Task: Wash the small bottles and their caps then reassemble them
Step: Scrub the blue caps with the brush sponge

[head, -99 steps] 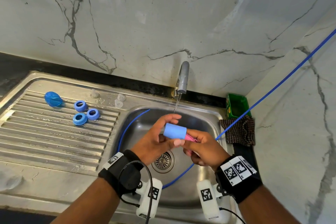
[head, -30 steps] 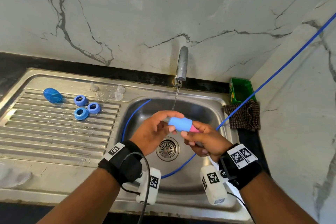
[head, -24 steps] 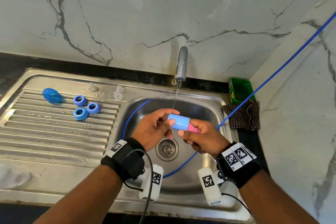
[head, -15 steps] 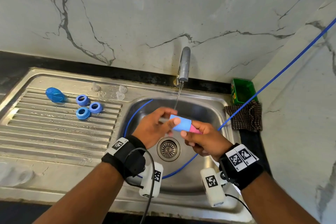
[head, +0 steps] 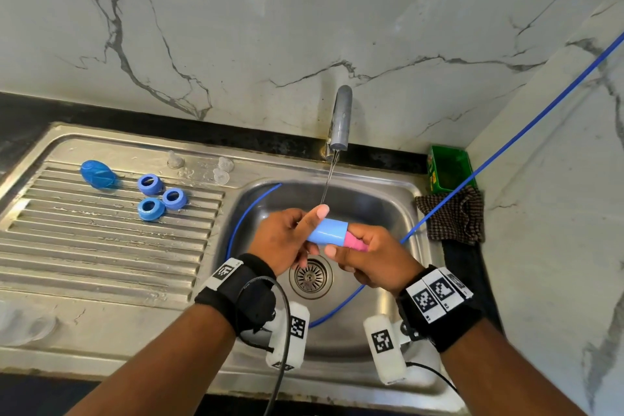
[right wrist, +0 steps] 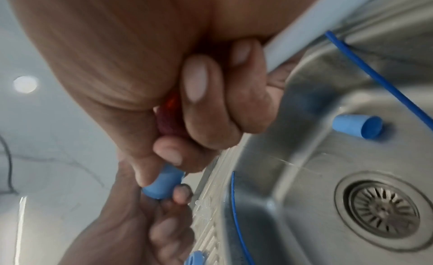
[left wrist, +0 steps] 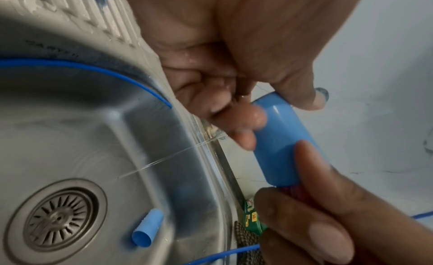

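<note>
Both hands hold one small bottle [head: 327, 235] under the tap [head: 340, 118] so water can rinse it; left hand [head: 282, 240] grips the blue end, right hand [head: 371, 257] the pink end.

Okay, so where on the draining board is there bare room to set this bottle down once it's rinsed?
The ribbed draining board is bare in front of the three blue rings, right to the sink's edge. Its back left is crowded: blue cap, rings, clear teats. Another blue tube lies in the sink.
</note>
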